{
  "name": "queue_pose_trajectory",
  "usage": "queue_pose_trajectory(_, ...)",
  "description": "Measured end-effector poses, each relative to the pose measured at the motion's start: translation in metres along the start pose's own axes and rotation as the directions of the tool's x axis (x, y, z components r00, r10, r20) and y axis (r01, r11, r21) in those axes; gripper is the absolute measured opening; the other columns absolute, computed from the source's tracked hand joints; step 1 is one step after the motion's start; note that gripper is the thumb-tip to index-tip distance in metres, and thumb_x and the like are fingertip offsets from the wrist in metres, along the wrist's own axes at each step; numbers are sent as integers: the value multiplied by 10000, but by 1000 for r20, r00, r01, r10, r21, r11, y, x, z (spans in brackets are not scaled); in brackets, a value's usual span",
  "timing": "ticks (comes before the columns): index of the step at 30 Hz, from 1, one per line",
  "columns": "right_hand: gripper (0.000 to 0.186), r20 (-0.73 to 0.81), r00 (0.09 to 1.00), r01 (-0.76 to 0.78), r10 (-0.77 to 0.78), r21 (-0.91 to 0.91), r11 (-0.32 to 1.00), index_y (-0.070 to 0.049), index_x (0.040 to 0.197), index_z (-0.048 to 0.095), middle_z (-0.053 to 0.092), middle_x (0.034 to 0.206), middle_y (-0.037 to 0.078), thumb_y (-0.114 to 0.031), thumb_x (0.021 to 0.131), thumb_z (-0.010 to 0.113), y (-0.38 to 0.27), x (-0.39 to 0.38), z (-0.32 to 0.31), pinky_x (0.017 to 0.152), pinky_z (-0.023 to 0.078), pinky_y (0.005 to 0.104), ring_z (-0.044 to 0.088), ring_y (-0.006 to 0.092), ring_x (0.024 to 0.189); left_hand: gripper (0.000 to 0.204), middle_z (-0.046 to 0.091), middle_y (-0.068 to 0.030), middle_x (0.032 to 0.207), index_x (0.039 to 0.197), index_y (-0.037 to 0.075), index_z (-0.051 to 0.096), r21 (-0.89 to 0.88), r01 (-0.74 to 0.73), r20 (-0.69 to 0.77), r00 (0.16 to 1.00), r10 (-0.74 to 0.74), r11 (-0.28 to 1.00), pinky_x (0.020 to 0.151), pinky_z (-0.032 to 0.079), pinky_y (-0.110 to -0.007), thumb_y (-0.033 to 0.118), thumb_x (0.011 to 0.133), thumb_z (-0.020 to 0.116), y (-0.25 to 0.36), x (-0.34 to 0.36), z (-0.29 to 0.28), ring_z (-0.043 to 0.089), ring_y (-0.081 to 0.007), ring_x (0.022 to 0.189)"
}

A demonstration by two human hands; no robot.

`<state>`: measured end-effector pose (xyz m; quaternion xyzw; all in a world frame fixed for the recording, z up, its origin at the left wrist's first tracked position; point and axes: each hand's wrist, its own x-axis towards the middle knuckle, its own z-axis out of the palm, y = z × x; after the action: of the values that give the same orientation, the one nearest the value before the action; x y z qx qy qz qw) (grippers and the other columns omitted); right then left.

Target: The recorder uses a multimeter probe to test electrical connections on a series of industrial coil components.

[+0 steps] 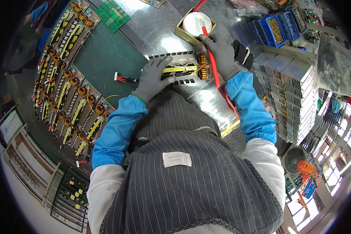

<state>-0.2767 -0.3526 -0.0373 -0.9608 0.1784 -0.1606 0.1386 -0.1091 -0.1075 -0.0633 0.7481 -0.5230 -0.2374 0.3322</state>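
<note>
My left hand (152, 80), in a grey glove, grips the left end of a circuit board (179, 70), thumb on the near side and fingers on the far side. The board carries a yellow-wrapped part, copper-wound coils and black and silver strips along its edges. A white connector on red and black wires (123, 78) sticks out to its left. My right hand (222, 56), also gloved, is closed round a long red stick-shaped tool (212, 62). Its pale tip is at a round white tub (192, 24), which sits in a small box (182, 34) beyond the board.
Rows of similar circuit boards (66, 78) stand at the left. A bare green board (113, 15) lies at the far left. Blue bins (272, 31) of small parts are at the far right, near stacked metal pieces (288, 89). A red cord (230, 102) hangs at the table's near edge.
</note>
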Motion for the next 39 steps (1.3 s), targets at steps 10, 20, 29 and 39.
queue_pose_trajectory(10, 444, 107, 954, -296, 280, 203, 933, -238, 1341, 649, 662, 1120, 152, -176, 905, 703, -1, -30, 14, 752, 551, 399, 692, 315, 913, 640, 627, -68, 1275, 1342, 171, 613, 390, -130, 113, 989, 92, 912, 1030, 452, -464, 205, 732, 805, -14, -4, 28, 588, -314, 1189)
queue_pose_trajectory(20, 375, -207, 961, -120, 181, 276, 954, -136, 1285, 656, 676, 1087, 157, -125, 915, 714, -32, -41, -14, 775, 558, 400, 692, 340, 929, 483, 671, -60, 1116, 1188, 183, 685, 364, -65, 27, 998, 59, 929, 991, 462, -456, 227, 721, 801, -11, -3, 46, 636, -302, 1069)
queue_pose_trajectory(29, 328, -192, 970, -125, 150, 138, 983, -115, 1252, 664, 705, 1070, 152, -292, 975, 652, -25, 5, -3, 806, 571, 421, 706, 345, 958, 450, 679, -82, 1118, 1200, 162, 683, 308, -38, 85, 996, 12, 951, 930, 488, -477, 395, 824, 764, 1, -2, 33, 647, -324, 1072)
queue_pose_trajectory(39, 353, -169, 986, 8, -14, -38, 999, -187, 1298, 653, 682, 1101, 115, -195, 945, 651, -4, -11, 9, 752, 557, 426, 690, 335, 928, 250, 692, -65, 1059, 1085, 192, 749, 272, 27, -12, 1000, -24, 962, 904, 498, -481, 351, 899, 696, -19, 4, 45, 654, -316, 1038)
